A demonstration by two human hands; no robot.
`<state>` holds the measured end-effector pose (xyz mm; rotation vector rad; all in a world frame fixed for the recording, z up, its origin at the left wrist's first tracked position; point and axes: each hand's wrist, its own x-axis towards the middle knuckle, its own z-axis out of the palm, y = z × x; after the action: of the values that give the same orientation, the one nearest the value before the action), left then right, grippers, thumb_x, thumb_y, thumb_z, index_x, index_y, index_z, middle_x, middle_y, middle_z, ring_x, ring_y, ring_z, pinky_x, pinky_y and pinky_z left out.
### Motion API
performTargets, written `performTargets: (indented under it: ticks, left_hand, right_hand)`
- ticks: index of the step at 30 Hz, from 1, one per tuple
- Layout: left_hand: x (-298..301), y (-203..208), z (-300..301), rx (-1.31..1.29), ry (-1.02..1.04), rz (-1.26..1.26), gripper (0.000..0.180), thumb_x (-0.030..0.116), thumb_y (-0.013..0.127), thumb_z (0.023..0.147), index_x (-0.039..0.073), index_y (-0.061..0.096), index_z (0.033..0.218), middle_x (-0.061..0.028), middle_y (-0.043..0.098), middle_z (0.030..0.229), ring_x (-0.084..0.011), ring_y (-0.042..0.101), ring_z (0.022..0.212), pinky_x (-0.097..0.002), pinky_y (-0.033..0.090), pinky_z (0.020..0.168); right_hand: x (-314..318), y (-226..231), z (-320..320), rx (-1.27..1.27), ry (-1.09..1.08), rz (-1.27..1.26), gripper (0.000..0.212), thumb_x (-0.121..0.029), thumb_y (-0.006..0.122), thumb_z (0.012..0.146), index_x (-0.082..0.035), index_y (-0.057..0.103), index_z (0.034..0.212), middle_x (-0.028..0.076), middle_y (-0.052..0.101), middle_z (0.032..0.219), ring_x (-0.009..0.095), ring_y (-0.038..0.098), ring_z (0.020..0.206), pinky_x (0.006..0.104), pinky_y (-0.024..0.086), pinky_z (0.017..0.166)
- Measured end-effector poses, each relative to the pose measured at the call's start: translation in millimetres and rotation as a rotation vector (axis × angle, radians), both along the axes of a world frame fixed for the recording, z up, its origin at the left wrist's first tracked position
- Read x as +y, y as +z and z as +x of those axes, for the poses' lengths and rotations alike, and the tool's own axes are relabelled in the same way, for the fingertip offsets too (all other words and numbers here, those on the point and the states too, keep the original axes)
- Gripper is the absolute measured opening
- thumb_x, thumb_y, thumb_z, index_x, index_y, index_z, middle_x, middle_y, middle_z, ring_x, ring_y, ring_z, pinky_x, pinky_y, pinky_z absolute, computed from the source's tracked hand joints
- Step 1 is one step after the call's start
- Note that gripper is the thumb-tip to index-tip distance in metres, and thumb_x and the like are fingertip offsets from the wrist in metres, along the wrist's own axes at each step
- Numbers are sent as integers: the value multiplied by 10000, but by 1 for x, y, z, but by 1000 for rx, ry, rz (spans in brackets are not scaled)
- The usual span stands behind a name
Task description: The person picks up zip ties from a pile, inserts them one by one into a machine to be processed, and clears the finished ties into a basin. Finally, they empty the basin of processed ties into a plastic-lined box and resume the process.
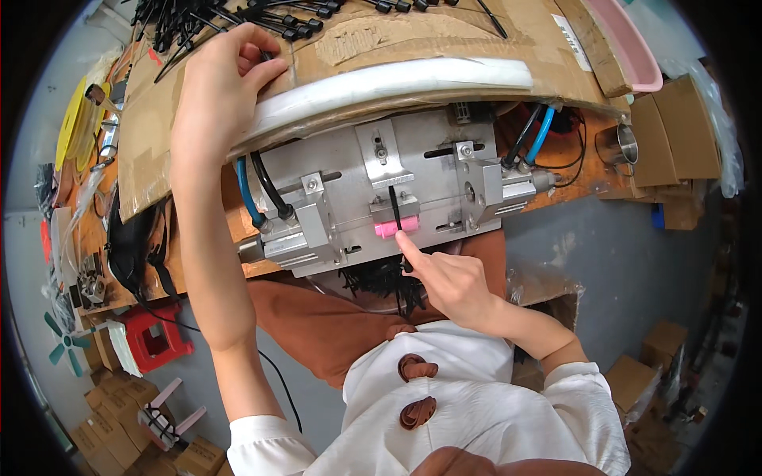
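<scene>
R. hand [454, 287]: index finger extended, tip laid at a thin black plastic rod [395, 208]; other fingers curled in. Dark piece seen under them; whether gripped, can't tell. Rod is set approx. upright in view, across a small bright-pink block [386, 229] at front-centre of a flat silver metal fixture plate [413, 173], upper end at a silver metal centre bracket [382, 155].

L. hand [238, 67]: placed over a brown cardboard sheet [444, 36], fingers bent, thumb & index nearly closed at a small black piece; firm hold can't be confirmed. Heap of black rods w/ cylindrical ends [290, 22] just beside/beyond.

Further out: sheet's near edge lined w/ a long white foam strip [397, 86]. Plate flanked by silver cylinders, fed by blue & black hoses. Bunch of black pieces [389, 284] seen below plate, nr. lap. Pale-pink plastic tray [647, 67] at far R.; steel cup [617, 145] nr. bench edge. Red plastic stool [155, 337] & brown cartons [119, 412] on floor, L.
</scene>
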<state>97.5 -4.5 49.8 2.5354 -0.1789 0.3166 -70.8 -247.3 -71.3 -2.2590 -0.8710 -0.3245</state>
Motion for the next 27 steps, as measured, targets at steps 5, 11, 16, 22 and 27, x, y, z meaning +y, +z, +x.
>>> performTargets:
  ticks: [5,11,16,22,27]
  left_hand:
    - [-5,0,-33,-93,-33,-40,161,50,670,790,10,645,945,-84,612,773,-145,556,669,-301,474,654]
    - [-54,-29,-168,-128,-33,-15,699,-133,674,668,-8,496,1332,-101,577,947,-242,540,813,-333,464,735]
    - [-73,-68,-175,-144,-87,-47,747,-131,679,659,-46,438,1361,-127,534,999,-260,504,875,-349,445,762]
    - [-67,-73,-167,-123,-129,-51,733,-156,621,697,-32,408,1388,-113,523,995,-249,493,862,-339,444,772]
    - [-68,-74,-166,-167,-154,-35,699,-117,621,707,-65,409,1371,-134,528,1003,-268,501,849,-359,443,758]
  right_hand:
    - [-5,13,4,49,-8,-55,635,-42,744,702,15,524,1295,51,540,634,172,519,506,305,422,470]
    - [-24,83,48,-128,-20,-23,475,-136,741,751,-40,605,1196,35,551,674,147,550,546,278,441,479]
    - [-22,97,63,-76,-184,187,297,-59,729,765,-14,651,1047,88,599,703,179,587,571,269,453,497]
    - [-20,87,73,-166,-180,156,214,-15,713,765,-10,652,970,99,607,702,215,595,582,299,468,525]
    - [-4,74,66,-307,-30,-58,273,-100,696,669,-40,660,933,61,578,748,200,569,701,285,459,555]
